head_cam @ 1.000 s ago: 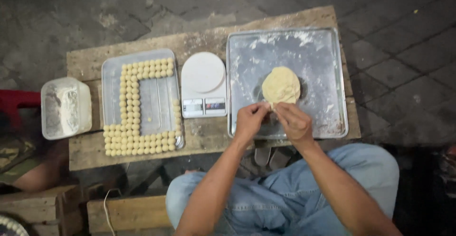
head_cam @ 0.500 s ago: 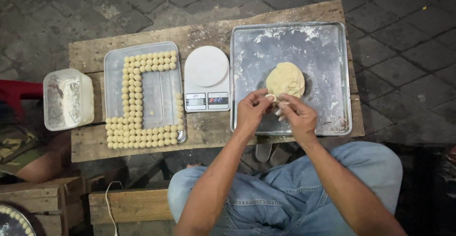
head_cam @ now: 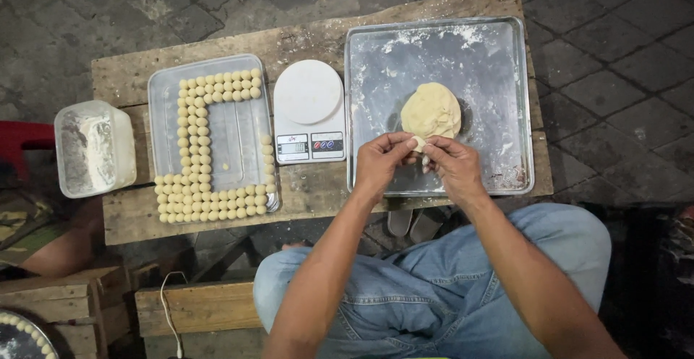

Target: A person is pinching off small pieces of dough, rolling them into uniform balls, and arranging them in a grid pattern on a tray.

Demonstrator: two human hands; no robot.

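Low wooden table (head_cam: 217,41) fills the middle of the frame, set over paving stones. On its right side, a floured metal tray (head_cam: 506,99); flour probably keeps dough from sticking. On its left side, a clear plastic tray (head_cam: 238,127) with small dough balls (head_cam: 189,149) lined in rows along the edges, centre bare. Between the trays, a white digital scale (head_cam: 309,109), within easy reach of both. Far left, a clear tub (head_cam: 94,146) with white powder, hanging off the table edge. Dough lump (head_cam: 431,111) lies on the metal tray, centre-right. Left hand (head_cam: 383,162) and right hand (head_cam: 455,169) meet at its near edge, fingertips pinched shut on a small bit of dough, seemingly pulling off a portion. Person is seated, denim knees in the lower frame.
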